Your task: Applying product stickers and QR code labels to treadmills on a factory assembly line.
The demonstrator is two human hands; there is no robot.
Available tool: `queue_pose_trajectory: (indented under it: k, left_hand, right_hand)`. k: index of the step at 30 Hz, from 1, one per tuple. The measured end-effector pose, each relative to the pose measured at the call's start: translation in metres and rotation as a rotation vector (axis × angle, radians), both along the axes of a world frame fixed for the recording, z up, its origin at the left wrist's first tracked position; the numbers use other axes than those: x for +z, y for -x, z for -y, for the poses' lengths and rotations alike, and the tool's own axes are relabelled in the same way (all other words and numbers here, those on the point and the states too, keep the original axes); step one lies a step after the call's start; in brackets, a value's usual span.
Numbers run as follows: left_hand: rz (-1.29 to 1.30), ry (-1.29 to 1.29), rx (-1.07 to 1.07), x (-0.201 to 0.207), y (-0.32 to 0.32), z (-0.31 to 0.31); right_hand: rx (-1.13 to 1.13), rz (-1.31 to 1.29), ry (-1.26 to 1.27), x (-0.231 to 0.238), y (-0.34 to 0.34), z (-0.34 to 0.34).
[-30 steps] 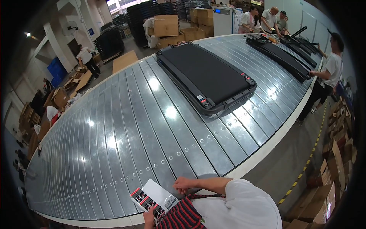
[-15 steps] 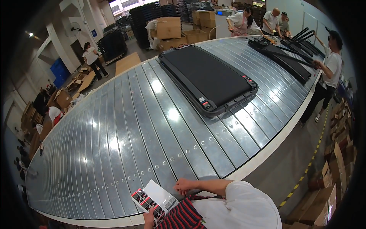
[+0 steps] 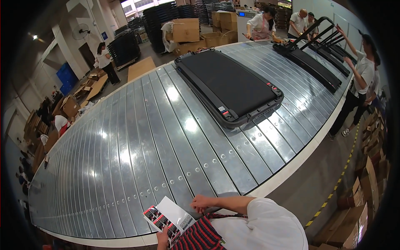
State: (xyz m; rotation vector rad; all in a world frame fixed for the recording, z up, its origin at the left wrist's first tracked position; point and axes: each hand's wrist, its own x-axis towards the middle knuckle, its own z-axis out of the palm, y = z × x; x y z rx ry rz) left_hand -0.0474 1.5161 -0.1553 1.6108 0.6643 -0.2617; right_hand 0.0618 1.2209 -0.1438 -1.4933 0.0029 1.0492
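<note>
My left hand [image 3: 163,237] grips a sheet of stickers [image 3: 167,215], white with red-and-black printed labels, at the near edge of the slatted metal conveyor [image 3: 137,166]. To its right, my right hand [image 3: 201,203] hovers over the conveyor edge with its fingers curled in; whether anything small is pinched there I cannot make out. Farther off on the slats lies a flat black treadmill [image 3: 229,85], apart from both hands. Small red labels show at its near corners.
At the right, a co-worker [image 3: 363,75] reaches up beside a treadmill with a raised handle frame [image 3: 321,23]. Other people stand at the far end. Cardboard boxes [image 3: 346,225] line the floor beyond a yellow-black stripe [image 3: 333,193]. Stacked black goods [image 3: 160,27] stand behind the conveyor.
The handle frame of the treadmill at the right has swung up, and the co-worker's arm is raised. Another person now shows behind that co-worker. My hands hold their place.
</note>
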Motion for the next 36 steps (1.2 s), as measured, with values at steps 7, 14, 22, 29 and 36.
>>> queue_pose_trajectory:
  k: [7,14,22,29,36]
  left_hand:
    - [0.003,-0.018,0.018,0.012,0.001,0.008]
    - [0.044,0.099,0.077,-0.005,0.002,-0.001]
    - [0.075,0.066,0.141,-0.004,0.003,0.000]
    - [-0.026,-0.072,0.106,0.020,-0.003,0.013]
    - [-0.082,-0.116,0.035,0.020,-0.022,0.013]
  right_hand:
    - [0.012,0.004,0.021,0.001,0.000,0.000]
    - [0.011,0.010,0.028,-0.003,0.000,-0.001]
    - [0.027,0.003,0.012,-0.003,0.000,-0.002]
    - [0.020,0.025,-0.001,-0.006,0.000,0.000]
    - [-0.027,0.075,0.033,-0.001,0.005,0.000]
